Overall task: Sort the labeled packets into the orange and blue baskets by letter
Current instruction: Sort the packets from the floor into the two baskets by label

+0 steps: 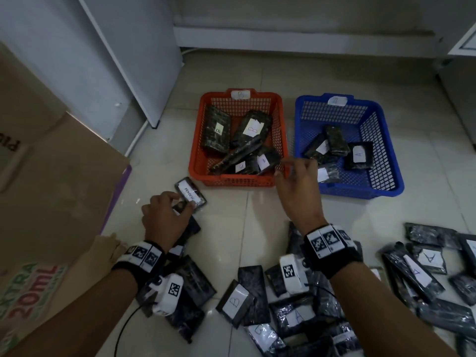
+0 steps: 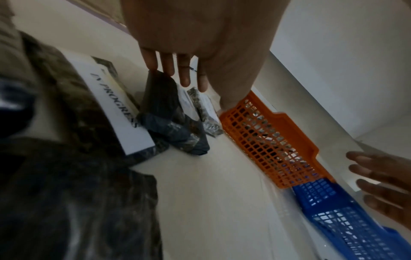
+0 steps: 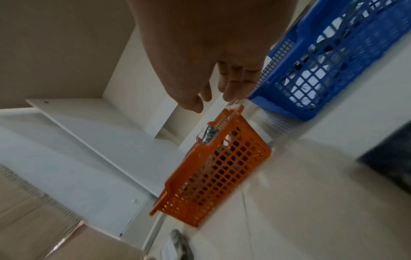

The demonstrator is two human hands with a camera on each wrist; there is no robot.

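Note:
The orange basket (image 1: 280, 130), tagged B, holds several dark packets with B labels. To its right stands the blue basket (image 1: 381, 150), tagged A, with several A packets inside. My left hand (image 1: 180, 203) reaches down to the floor left of the orange basket, and its straight fingertips (image 2: 184, 79) touch a dark packet (image 2: 164, 105). That packet lies beside one with a printed label (image 1: 191, 194). My right hand (image 1: 291, 168) hovers empty, fingers relaxed, over the near right corner of the orange basket (image 3: 218, 168). A heap of loose packets (image 1: 309, 313) covers the floor by my wrists.
A large cardboard box (image 1: 51, 189) fills the left side. A white cabinet (image 1: 116, 73) stands behind it, and the wall runs behind the baskets. More packets (image 1: 425, 266) lie at the right. Bare tile shows between the heap and the baskets.

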